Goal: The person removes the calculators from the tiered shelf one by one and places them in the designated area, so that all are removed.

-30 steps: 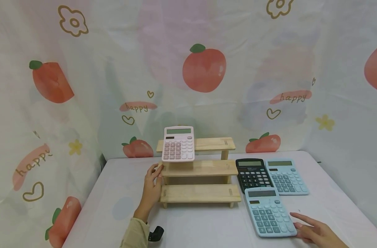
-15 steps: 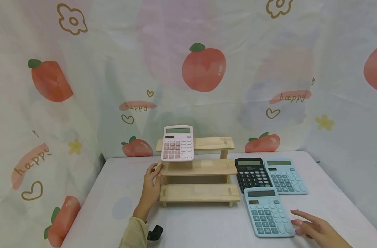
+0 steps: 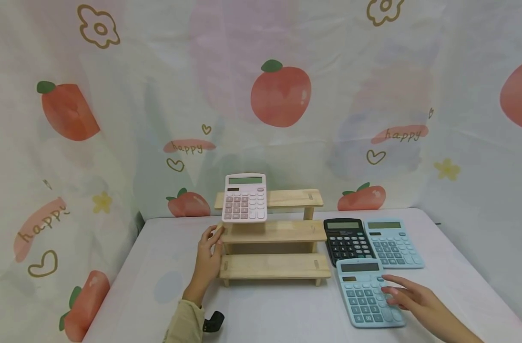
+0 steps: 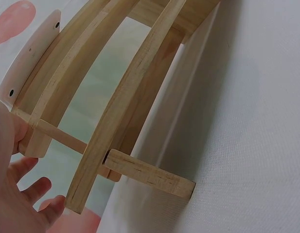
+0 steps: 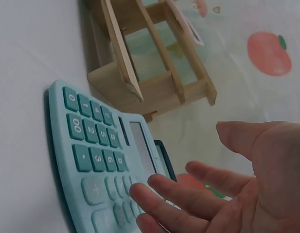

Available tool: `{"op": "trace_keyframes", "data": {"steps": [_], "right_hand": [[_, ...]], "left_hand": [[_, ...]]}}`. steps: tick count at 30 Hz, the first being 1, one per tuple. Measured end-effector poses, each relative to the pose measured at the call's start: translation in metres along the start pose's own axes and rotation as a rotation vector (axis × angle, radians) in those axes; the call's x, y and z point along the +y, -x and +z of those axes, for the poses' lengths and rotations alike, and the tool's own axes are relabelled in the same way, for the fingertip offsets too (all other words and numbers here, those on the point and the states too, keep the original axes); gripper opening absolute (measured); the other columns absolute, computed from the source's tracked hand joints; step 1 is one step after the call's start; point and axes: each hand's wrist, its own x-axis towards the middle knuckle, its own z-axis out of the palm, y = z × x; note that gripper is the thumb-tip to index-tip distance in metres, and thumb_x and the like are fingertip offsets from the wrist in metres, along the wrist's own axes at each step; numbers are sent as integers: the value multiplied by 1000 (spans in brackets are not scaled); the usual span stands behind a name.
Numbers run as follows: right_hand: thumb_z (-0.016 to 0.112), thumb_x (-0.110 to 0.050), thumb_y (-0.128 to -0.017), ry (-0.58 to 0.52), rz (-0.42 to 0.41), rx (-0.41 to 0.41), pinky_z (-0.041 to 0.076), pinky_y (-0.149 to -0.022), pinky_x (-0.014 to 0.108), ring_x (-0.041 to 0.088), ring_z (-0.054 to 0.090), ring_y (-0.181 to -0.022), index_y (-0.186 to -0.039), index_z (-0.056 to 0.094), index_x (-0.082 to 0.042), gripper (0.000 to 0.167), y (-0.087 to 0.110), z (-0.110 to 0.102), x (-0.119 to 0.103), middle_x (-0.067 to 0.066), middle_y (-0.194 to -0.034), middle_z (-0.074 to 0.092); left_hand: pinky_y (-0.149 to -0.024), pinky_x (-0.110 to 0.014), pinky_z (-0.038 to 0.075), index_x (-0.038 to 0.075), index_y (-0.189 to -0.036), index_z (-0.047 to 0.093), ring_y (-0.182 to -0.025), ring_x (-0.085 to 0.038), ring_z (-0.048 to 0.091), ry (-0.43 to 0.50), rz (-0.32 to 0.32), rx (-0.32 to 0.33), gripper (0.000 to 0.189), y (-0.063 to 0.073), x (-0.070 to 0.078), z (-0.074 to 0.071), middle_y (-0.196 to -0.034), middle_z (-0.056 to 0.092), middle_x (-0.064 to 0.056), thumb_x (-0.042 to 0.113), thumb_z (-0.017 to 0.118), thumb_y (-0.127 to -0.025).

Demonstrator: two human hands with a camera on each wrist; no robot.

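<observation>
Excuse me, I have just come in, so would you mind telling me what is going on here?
A person touches the left end of a wooden stand with their left hand. Their right hand is at the front blue calculator; contact is unclear. A pink calculator is propped up on the stand, while a black calculator and another blue calculator lie behind the front one.

The white table (image 3: 278,312) bears a wooden rack (image 3: 274,231) and, seemingly flat, three calculators (image 3: 363,291).

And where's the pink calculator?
In the head view, the pink calculator is on the wooden rack, toward its left end, near the left hand.
</observation>
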Motion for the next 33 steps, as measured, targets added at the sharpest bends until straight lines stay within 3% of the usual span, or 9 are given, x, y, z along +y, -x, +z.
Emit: {"op": "trace_keyframes", "data": {"steps": [13,22,33], "right_hand": [[44,-31,-109,-39,0,41,58,-93,44,26,71,-108,-151,35,7,58,-24,17,-40,30,-139,58],[45,-30,-109,-65,-103,23,58,-89,33,12,73,-104,-153,36,3,55,-40,25,-54,29,-140,58],[47,-27,-108,-118,-219,7,59,-87,32,12,72,-105,-152,36,4,55,-60,34,-70,32,-139,58]], "left_hand": [[-109,-67,35,-2,-141,57,-135,-47,41,-4,-37,-16,39,0,2,-1,-152,43,-25,6,49,-104],[-109,-66,36,-3,-140,57,-135,-47,42,-3,-31,-8,38,0,1,0,-151,44,-26,6,50,-103],[-110,-67,36,-3,-141,56,-137,-48,40,9,-25,-10,38,0,0,0,-152,42,-27,9,50,-105]]}}
